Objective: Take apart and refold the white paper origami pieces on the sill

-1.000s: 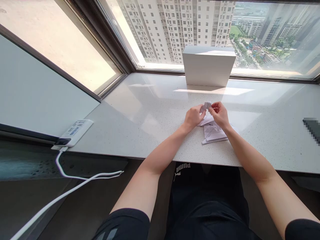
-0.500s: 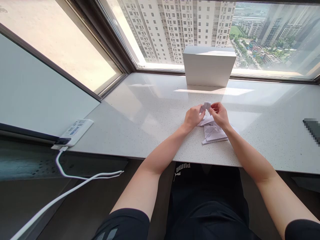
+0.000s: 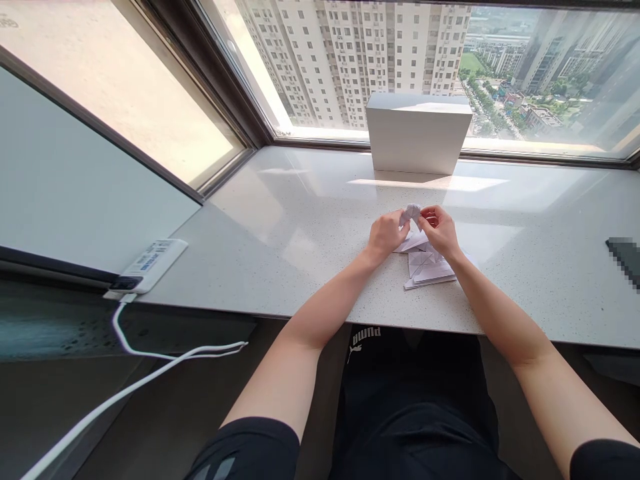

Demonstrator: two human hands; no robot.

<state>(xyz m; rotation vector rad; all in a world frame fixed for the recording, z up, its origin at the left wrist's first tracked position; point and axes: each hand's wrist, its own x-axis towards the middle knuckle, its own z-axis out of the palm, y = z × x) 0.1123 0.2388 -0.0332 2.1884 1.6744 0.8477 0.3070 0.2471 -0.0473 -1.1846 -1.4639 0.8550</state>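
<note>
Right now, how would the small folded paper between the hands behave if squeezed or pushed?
The small folded paper looks compact, so probably stiffer than a flat sheet, yet light and easily crushed. Set down, it might slide on the glossy countertop.

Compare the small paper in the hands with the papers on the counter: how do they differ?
The small paper is pinched between the left hand and right hand, above the counter; the papers lie flat on it. The small paper is compact and bunched; the papers are wider, creased sheets. Both are white.
</note>
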